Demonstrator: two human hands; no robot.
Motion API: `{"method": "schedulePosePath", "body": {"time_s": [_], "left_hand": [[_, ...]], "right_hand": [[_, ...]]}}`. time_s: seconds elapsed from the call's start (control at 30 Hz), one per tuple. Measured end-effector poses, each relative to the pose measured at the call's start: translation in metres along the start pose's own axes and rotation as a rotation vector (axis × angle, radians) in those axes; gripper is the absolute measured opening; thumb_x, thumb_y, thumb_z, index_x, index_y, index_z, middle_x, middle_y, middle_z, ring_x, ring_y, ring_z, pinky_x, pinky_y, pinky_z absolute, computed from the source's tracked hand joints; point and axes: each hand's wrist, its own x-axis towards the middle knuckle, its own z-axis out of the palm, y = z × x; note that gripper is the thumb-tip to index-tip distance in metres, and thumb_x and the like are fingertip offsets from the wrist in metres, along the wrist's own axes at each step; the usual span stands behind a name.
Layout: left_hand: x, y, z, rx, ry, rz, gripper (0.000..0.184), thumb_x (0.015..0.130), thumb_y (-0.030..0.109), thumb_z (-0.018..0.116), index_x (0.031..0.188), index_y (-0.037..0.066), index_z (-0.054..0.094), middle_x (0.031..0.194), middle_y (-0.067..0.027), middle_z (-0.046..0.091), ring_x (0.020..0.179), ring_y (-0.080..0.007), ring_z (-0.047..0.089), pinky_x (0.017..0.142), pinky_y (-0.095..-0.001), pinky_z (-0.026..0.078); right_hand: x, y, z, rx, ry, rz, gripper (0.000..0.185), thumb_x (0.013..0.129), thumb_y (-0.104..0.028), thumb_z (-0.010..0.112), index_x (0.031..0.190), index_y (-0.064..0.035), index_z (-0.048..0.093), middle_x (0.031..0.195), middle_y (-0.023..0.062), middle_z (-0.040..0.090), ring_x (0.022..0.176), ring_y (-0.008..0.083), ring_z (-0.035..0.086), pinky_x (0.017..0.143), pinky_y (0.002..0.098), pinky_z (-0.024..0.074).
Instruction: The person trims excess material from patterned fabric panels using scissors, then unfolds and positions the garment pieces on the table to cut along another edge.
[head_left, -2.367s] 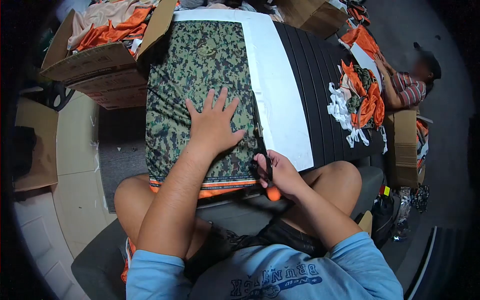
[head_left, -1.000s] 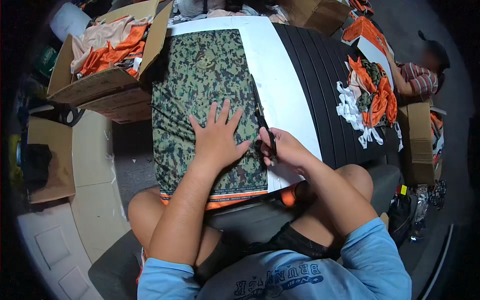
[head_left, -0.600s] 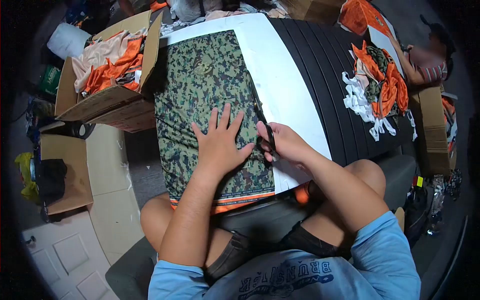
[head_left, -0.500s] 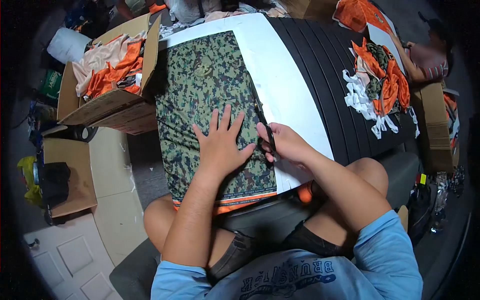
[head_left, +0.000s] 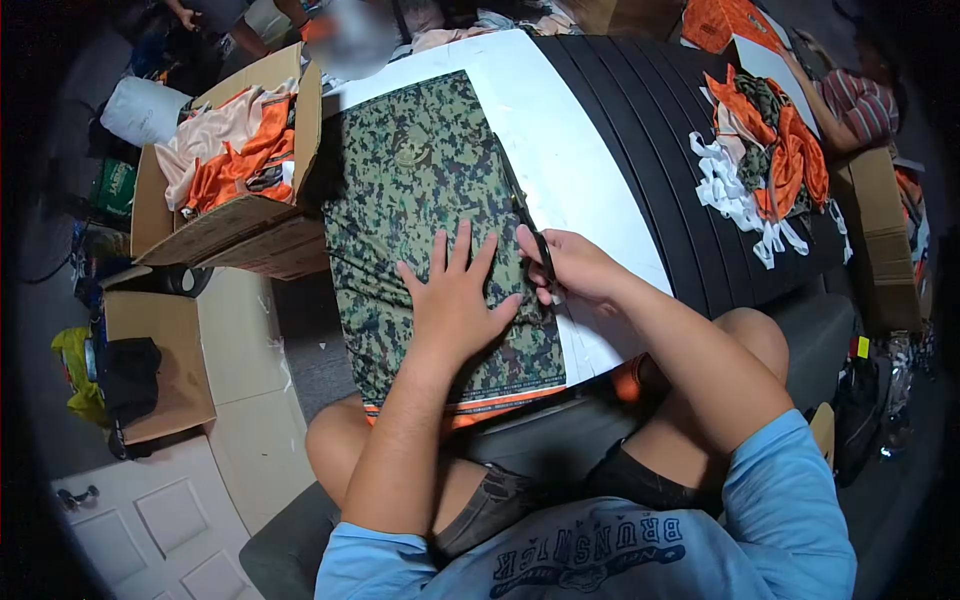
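A green camouflage cloth [head_left: 400, 215] with an orange-and-white lower hem lies spread on a white board. My left hand [head_left: 458, 305] rests flat on it, fingers spread. At the cloth's right edge my right hand [head_left: 578, 268] is closed around the handles of black scissors [head_left: 541, 252]. Their blades point away from me along that edge; whether they are parted is hard to tell. A round emblem [head_left: 411, 155] shows on the upper part of the cloth.
The white board [head_left: 590, 170] lies on a black ribbed surface [head_left: 690, 255]. A cardboard box [head_left: 230, 225] of orange and pale cloth stands at the left. Orange, camouflage and white pieces [head_left: 765, 165] are heaped at the right, near a co-worker in a striped sleeve [head_left: 862, 105].
The view has shifted slightly, moving the scene right and down. My right hand and the scissors have moved a little away along the cloth's edge. My left hand stays flat on the cloth.
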Motion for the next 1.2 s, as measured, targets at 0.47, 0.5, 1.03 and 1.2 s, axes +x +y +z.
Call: {"method": "schedulePosePath", "body": {"time_s": [0.47,0.5,1.03,1.2], "left_hand": [[-0.013,0.006,-0.005,-0.063,-0.006,0.013,0.082,0.089,0.054,0.066,0.158,0.017,0.041,0.169,-0.0158,0.026,0.153,-0.0431,0.026,0.110,-0.0827,0.018],[-0.014,0.007,-0.005,-0.061,-0.008,0.016,0.082,0.089,0.054,0.066,0.158,0.017,0.041,0.169,-0.0158,0.026,0.153,-0.0431,0.026,0.110,-0.0827,0.018],[-0.027,0.013,-0.008,-0.003,-0.059,0.021,0.084,0.089,0.055,0.066,0.160,0.020,0.037,0.170,-0.0156,0.022,0.154,-0.0446,0.023,0.109,-0.0827,0.020],[-0.034,0.014,-0.011,-0.009,-0.051,0.052,0.084,0.089,0.055,0.066,0.160,0.019,0.037,0.170,-0.0163,0.023,0.153,-0.0459,0.025,0.108,-0.0831,0.022]], "right_hand": [[0.007,-0.003,-0.005,0.010,-0.021,0.010,0.048,0.100,-0.053,0.066,0.094,-0.0061,0.056,0.070,0.0018,0.057,0.053,0.0106,0.055,0.052,0.0229,0.0440],[0.007,-0.003,-0.006,0.013,-0.020,0.010,0.048,0.100,-0.053,0.066,0.094,-0.0061,0.056,0.070,0.0018,0.057,0.053,0.0106,0.055,0.052,0.0229,0.0440],[0.008,-0.008,-0.004,-0.010,-0.001,-0.006,0.050,0.098,-0.055,0.067,0.091,-0.0062,0.056,0.069,0.0003,0.058,0.050,0.0097,0.057,0.045,0.0205,0.0393],[0.008,-0.015,-0.004,-0.041,0.003,0.016,0.049,0.099,-0.055,0.065,0.092,-0.0069,0.056,0.069,-0.0002,0.058,0.051,0.0091,0.056,0.048,0.0202,0.0418]]}}
